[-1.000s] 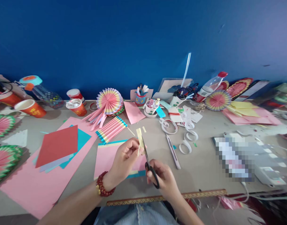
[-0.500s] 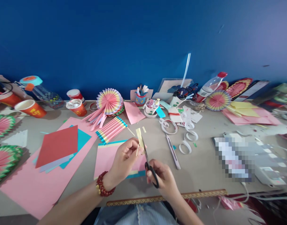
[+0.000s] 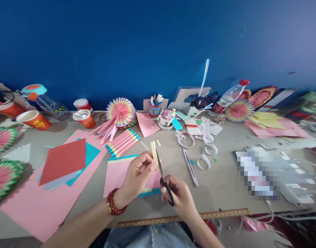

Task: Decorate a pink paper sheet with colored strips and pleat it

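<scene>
My left hand (image 3: 141,172), with a red bead bracelet (image 3: 113,203) on its wrist, pinches a narrow pale yellow paper strip (image 3: 154,151) that points up and away from me. In my right hand (image 3: 179,193) is a pair of scissors (image 3: 167,190) with black handles, its blades along the right side of the strip. How far the blades are parted is hard to see. Below the left hand lies a pink sheet (image 3: 116,175) with blue and yellow bands. Beyond it are pleated pink paper (image 3: 123,143) and a small yellow scrap (image 3: 158,142).
A white utility knife (image 3: 191,168) and white tape rolls (image 3: 203,162) lie to the right, with a pixelated phone (image 3: 257,179) farther over. Coloured sheets (image 3: 64,160) cover the left side. Paper cups (image 3: 35,120), paper fans (image 3: 120,112) and a bottle (image 3: 231,94) stand along the blue wall.
The yellow strip has turned slightly in my left fingers, and a thin sliver beside it shows less. The scissors have shifted only a little; everything else on the table stays put.
</scene>
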Demonstrator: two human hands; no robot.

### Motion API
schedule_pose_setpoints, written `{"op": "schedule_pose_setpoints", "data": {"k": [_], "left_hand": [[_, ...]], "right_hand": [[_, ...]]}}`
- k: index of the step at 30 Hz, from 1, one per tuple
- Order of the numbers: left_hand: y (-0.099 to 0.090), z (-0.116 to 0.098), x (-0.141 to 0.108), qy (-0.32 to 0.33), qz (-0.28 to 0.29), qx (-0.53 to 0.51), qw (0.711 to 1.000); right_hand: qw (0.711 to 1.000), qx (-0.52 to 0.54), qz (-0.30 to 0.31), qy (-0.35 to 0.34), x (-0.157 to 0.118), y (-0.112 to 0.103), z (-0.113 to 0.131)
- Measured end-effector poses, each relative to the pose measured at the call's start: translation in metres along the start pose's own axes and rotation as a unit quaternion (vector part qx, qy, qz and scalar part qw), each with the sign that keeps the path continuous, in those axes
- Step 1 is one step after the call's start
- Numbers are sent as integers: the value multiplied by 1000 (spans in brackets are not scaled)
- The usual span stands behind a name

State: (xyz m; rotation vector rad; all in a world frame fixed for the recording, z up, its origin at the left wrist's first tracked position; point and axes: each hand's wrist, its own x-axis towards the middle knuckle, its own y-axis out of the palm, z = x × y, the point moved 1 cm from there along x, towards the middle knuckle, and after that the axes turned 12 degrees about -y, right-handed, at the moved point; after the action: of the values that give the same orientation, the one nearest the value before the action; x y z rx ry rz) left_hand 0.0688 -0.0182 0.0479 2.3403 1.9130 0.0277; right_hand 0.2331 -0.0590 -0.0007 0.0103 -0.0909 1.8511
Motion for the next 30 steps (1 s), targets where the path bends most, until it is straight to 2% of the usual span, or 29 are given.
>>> {"op": "schedule_pose_setpoints", "data": {"k": [5,8,9,10,13,15,17,20,23,26,28,30], "left_hand": [[-8,11,10,-4,-1,-40,999],[-18,19,19,-37,-15,-76,996],[-21,21,21,-51,-17,-80,995],[-24,22,23,-63,-19,-78,995],[-30,19,26,-76,-18,-49,996],[-30,16,25,-68,-17,-25,997],[-29,11,23,-65,-14,-5,998],[-27,5,21,-72,-17,22,997],[-29,0,20,-73,-18,56,996],[-33,-2,22,-60,-3,110,992],[-35,-3,23,-30,9,172,985],[-35,-5,23,8,12,265,964]], "right_hand": [[998,-49,24,7,8,-14,5],[985,-168,20,12,21,-35,9],[969,-246,16,12,27,-43,11],[941,-339,9,4,33,-51,13],[831,-555,-2,31,49,-67,17],[775,-630,11,59,58,-70,18],[749,-659,42,61,66,-69,18],[754,-652,78,32,78,-70,15],[779,-616,115,14,89,-81,15],[804,-572,161,-15,96,-92,25],[814,-560,149,-48,98,-93,39],[821,-550,106,-108,98,-85,57]]}}
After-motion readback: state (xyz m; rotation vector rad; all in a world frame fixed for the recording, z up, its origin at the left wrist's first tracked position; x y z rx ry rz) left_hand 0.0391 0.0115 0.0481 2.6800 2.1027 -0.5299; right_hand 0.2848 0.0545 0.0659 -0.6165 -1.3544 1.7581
